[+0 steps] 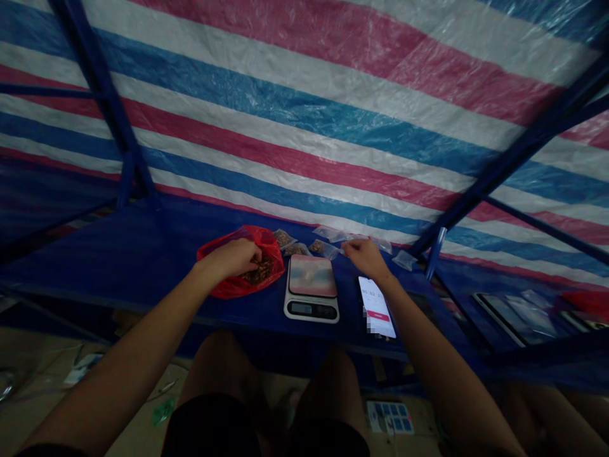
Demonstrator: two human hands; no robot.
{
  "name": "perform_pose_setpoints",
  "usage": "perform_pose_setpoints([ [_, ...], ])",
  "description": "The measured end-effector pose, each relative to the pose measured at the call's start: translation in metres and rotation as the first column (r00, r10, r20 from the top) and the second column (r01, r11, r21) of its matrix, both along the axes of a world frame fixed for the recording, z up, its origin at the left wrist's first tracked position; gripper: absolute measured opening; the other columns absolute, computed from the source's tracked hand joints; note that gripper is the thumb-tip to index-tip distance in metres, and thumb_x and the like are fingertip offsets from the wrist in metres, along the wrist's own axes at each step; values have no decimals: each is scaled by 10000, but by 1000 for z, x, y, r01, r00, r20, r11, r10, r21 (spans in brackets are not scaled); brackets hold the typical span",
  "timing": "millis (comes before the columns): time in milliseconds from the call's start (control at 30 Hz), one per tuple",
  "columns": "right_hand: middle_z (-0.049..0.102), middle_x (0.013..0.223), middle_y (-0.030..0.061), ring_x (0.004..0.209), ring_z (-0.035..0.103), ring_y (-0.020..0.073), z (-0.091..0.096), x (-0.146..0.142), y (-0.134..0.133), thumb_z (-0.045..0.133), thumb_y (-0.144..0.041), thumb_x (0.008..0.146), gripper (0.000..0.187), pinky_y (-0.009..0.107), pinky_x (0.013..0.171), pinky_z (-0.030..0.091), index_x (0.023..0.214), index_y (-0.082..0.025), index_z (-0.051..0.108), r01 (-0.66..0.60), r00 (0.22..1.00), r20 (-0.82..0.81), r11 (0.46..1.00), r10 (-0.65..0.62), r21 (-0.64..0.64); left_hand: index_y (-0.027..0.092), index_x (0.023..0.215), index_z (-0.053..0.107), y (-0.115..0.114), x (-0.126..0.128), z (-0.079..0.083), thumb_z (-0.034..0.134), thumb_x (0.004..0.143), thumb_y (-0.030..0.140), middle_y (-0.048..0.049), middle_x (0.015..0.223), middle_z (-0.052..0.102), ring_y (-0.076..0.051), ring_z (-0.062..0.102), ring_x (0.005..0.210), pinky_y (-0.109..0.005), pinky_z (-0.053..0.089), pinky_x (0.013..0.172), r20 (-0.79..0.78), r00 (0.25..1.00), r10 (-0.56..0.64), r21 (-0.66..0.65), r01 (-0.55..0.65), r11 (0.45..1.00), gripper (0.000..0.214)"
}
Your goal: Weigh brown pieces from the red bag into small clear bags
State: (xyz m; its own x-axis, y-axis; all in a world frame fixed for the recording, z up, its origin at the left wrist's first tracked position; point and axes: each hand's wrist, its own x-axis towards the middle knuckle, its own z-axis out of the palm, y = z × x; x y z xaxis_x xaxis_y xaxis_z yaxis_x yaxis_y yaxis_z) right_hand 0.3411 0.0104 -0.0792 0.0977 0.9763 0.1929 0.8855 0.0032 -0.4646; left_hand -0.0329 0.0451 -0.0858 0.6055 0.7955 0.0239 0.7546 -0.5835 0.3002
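Observation:
My left hand (pixel 235 257) reaches into an open red plastic bag (pixel 228 285) of small brown pieces, fingers curled over the pieces. My right hand (pixel 364 255) rests on the blue table (pixel 143 254) among several small clear bags (pixel 328 235), its fingers pinched on one of them. Between the hands stands a small digital kitchen scale (pixel 311 287) with nothing on its platform. A phone (pixel 377 306) with a lit screen lies right of the scale, under my right wrist.
Small clear bags with brown contents (pixel 284 238) lie behind the scale. A striped red, white and blue tarp (pixel 304 114) hangs behind the table, with blue frame poles (pixel 499 171). Flat trays (pixel 514 311) lie at the right. My knees are under the table.

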Motion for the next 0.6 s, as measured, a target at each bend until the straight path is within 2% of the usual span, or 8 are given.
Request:
perform_pose_setpoints([
  [167, 759, 716, 57, 650, 660, 206, -6, 8, -20, 554, -475, 940, 417, 297, 606, 402, 769, -166, 775, -10, 994, -105, 1000, 12, 16, 239, 855, 820, -2, 2, 2, 653, 812, 148, -60, 856, 818, -211, 741, 753, -279, 494, 681, -76, 997, -4, 23, 6, 1000, 195],
  [333, 787, 767, 43, 700, 695, 214, -13, 9, -35, 572, -453, 944, 378, 295, 641, 435, 795, -176, 782, -30, 986, -161, 999, 34, 26, 247, 936, 822, 0, 2, 1, 675, 791, 143, -42, 941, 833, -212, 756, 837, -275, 513, 753, -61, 998, -35, -13, 35, 999, 232],
  [600, 766, 726, 48, 662, 657, 204, -13, 7, -47, 578, -452, 933, 385, 298, 624, 411, 756, -170, 770, -35, 981, -189, 999, 42, 41, 253, 700, 773, 8, 0, 18, 609, 748, 130, -7, 714, 776, -174, 682, 643, -270, 437, 619, -109, 994, 6, -29, -9, 1000, 210],
])
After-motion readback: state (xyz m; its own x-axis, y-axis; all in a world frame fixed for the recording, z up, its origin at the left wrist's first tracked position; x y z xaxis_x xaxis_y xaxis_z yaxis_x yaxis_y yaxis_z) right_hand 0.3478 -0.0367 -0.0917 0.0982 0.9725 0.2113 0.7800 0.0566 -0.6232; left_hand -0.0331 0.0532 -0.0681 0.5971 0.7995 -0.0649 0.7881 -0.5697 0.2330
